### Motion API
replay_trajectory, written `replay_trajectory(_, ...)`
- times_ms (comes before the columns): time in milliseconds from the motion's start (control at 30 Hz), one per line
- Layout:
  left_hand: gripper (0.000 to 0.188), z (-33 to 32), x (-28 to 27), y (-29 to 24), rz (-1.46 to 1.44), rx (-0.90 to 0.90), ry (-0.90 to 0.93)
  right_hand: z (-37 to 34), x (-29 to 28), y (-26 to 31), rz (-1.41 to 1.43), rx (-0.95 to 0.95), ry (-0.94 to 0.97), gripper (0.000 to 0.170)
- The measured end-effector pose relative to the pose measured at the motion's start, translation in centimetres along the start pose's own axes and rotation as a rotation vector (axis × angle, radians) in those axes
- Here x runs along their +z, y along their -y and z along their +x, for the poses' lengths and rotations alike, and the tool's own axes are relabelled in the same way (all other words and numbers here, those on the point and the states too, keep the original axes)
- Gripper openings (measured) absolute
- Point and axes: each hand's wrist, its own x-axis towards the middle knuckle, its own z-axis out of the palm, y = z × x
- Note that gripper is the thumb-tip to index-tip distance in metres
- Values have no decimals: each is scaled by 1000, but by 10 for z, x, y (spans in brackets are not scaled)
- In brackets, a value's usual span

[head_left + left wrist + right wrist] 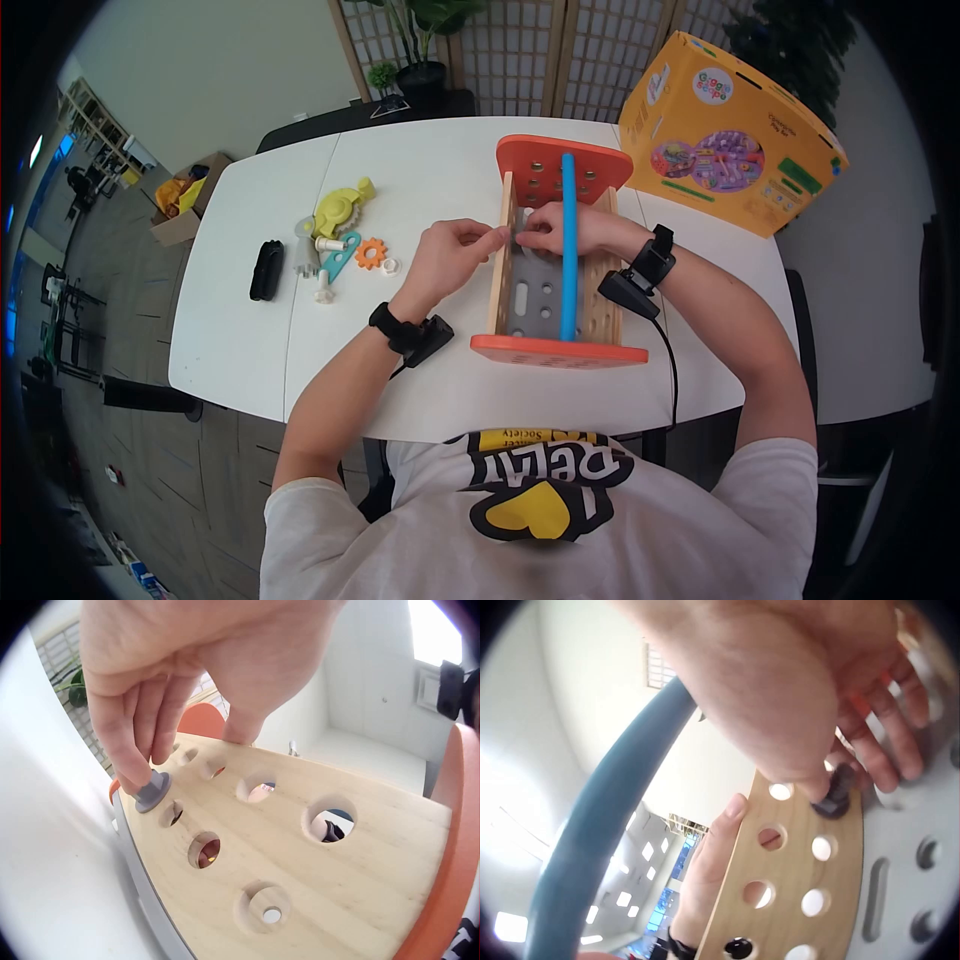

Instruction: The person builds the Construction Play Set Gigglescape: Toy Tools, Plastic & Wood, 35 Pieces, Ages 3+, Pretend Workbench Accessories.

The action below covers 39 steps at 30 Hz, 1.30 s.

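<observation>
A wooden toy toolbox with a grey bottom, a blue bar handle and orange end panels stands on the table. Outside its wooden side panel, my left hand pinches a grey flanged plastic bolt at one of the lower holes; the thumb rests on the panel's top edge. My right hand reaches inside under the handle. Its thumb and forefinger pinch a dark grey ridged plastic piece against the inner face of the same panel. The other right fingers spread over the grey bottom.
Left of the toolbox lie a yellow-green toy tool, an orange gear, a teal strip, several white pieces and a black case. A yellow box stands at the back right. A cable hangs from the right wrist camera.
</observation>
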Motion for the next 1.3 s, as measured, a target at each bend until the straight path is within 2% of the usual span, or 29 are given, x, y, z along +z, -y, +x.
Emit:
replay_trajectory(133, 52, -8, 0, 3, 63, 78, -30, -28, -6, -10, -90, -179, -182, 34)
replay_trajectory(233, 46, -26, 2, -3, -106, 169, -116, -46, -12, -16, -185, -236, -279, 29)
replay_trajectory(300, 38, -42, -9, -14, -65, 338, 7, -51, -19, -32, -314, -317, -352, 26)
replay_trajectory(400, 33, -62, -25, -26, 45, 673, 198, -80, -39, -22, -125, -343, -483, 27)
replay_trajectory(433, 32, -67, -27, -30, 91, 803, 263, -81, -39, -26, -103, -373, -613, 28)
replay_trajectory(533, 34, -87, -23, -39, 272, 815, 341, -79, -39, -40, -119, -426, -962, 30)
replay_trajectory(600, 34, -92, -19, -32, 362, 789, 266, -72, -35, -50, -243, -415, -1133, 33)
replay_trajectory(700, 32, -94, -27, -31, 403, 751, 208, -79, -32, -59, 30, -247, -906, 38)
replay_trajectory(767, 34, -89, -39, -26, 390, 693, 173, -85, -29, -64, 18, -211, -916, 40)
replay_trajectory(867, 42, -83, -52, -21, 405, 551, 14, -95, -22, -66, 21, -154, -957, 40)
replay_trajectory(900, 50, -79, -57, -16, 442, 530, -30, -98, -20, -64, 23, -134, -975, 40)
replay_trajectory(1000, 54, -69, -60, -11, 407, 354, -189, -108, -16, -61, 91, -103, -975, 35)
replay_trajectory(1033, 53, -66, -63, -4, 439, 360, -208, -108, -14, -64, 170, -141, -985, 34)
replay_trajectory(1100, 51, -58, -65, 3, 356, 223, -220, -108, -10, -75, 328, -221, -1001, 33)
replay_trajectory(1167, 53, -51, -71, 12, 383, 118, -206, -111, -15, -85, 470, -176, -842, 35)
replay_trajectory(1267, 66, -43, -73, 13, 133, -154, -33, -108, -15, -82, 589, -23, -698, 47)
replay_trajectory(1300, 71, -43, -71, 11, 74, -188, -33, -106, -14, -77, 613, 42, -665, 52)
